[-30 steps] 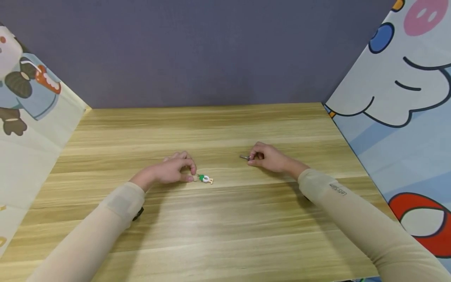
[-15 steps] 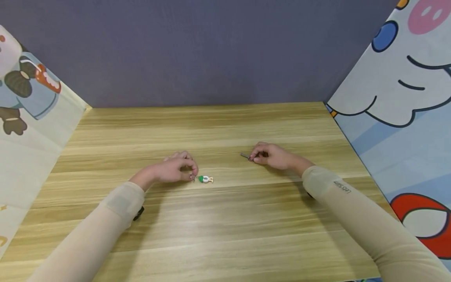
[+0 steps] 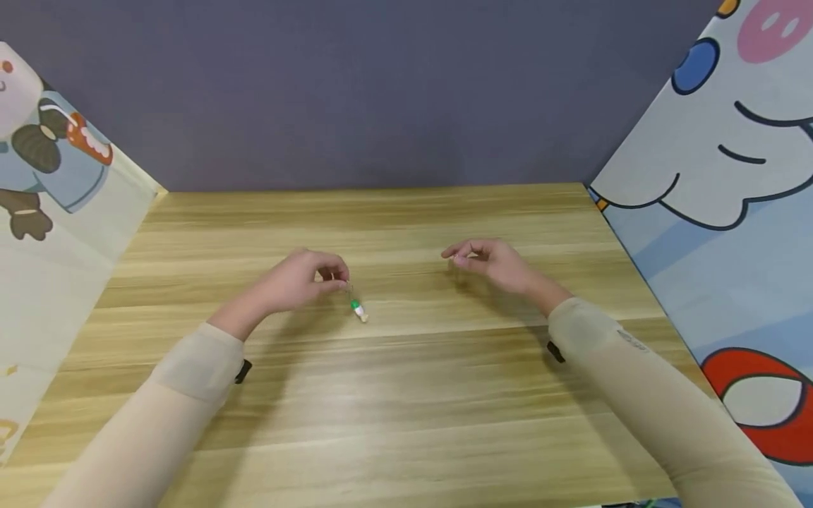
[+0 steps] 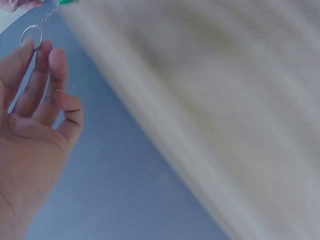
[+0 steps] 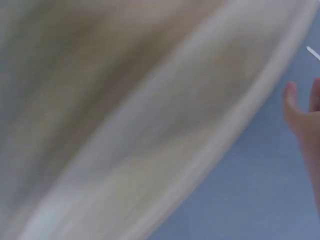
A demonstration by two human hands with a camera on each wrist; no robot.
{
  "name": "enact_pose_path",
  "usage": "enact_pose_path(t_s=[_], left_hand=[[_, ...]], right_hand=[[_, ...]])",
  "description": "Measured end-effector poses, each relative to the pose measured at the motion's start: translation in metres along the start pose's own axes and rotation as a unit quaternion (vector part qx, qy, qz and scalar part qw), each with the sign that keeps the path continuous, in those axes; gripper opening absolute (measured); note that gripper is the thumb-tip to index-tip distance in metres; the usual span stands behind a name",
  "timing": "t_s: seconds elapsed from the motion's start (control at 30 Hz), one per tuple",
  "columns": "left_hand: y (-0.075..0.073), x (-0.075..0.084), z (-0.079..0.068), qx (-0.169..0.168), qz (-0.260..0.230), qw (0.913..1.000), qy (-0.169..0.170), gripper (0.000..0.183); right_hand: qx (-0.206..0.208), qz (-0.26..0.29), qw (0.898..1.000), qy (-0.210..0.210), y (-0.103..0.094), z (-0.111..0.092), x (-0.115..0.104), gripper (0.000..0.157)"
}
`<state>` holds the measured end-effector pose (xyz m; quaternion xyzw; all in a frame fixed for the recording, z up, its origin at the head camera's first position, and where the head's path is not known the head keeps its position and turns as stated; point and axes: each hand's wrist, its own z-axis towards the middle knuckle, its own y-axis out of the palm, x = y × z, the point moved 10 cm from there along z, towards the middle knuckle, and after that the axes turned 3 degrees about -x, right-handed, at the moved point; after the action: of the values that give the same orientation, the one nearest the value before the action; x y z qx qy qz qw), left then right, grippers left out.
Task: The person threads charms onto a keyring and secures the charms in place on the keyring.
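My left hand [image 3: 305, 281] pinches the metal ring [image 4: 41, 36] of a keychain between thumb and fingertips. From the ring a fine chain [image 4: 48, 16] leads to a small charm [image 3: 358, 310], green at the top with a white middle and pale end, dangling over the table. Only a green bit of the charm shows in the left wrist view. My right hand [image 3: 492, 265], to the right, pinches a slim silvery key [image 5: 313, 53]; its tip shows at the edge of the right wrist view, and the fingers hide the rest.
The wood-grain table [image 3: 406, 402] lies beneath both hands. A grey-blue panel [image 3: 381, 92] rises at the back, with cartoon-printed panels [image 3: 673, 282] on either side. Dark wrist straps [image 3: 556, 351] show by the sleeves.
Both hands have risen from the table. The keychain, which lay flat, now hangs from my left hand. The key has come up with my right hand.
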<state>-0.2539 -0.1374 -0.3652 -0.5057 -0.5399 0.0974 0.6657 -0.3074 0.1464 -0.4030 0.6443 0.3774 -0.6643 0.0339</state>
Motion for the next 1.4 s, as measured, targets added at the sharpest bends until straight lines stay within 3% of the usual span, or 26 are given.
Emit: enact_pose_path(t_s=[0.13,0.37,0.6,0.87,1.4], left_hand=[[-0.023,0.023,-0.003,0.043,0.014,0.9989,0.014,0.007],[-0.042,0.042,-0.007,0.094,0.011,0.9951,0.026,0.007],[-0.047,0.048,-0.006,0.105,-0.003,0.9942,0.023,0.008],[-0.052,0.062,-0.001,0.125,-0.010,0.9909,0.049,0.009],[-0.055,0.072,0.001,0.164,-0.027,0.9838,0.068,0.006]], right_hand=[[0.027,0.043,0.998,-0.023,-0.012,-0.003,-0.021,0.027],[0.067,0.086,0.993,-0.047,-0.025,-0.009,-0.044,0.023],[0.064,0.112,0.990,-0.061,-0.026,-0.013,-0.057,0.023],[0.088,0.090,0.991,-0.040,-0.028,-0.013,-0.062,0.014],[0.095,0.059,0.993,-0.029,-0.021,-0.013,-0.071,0.020]])
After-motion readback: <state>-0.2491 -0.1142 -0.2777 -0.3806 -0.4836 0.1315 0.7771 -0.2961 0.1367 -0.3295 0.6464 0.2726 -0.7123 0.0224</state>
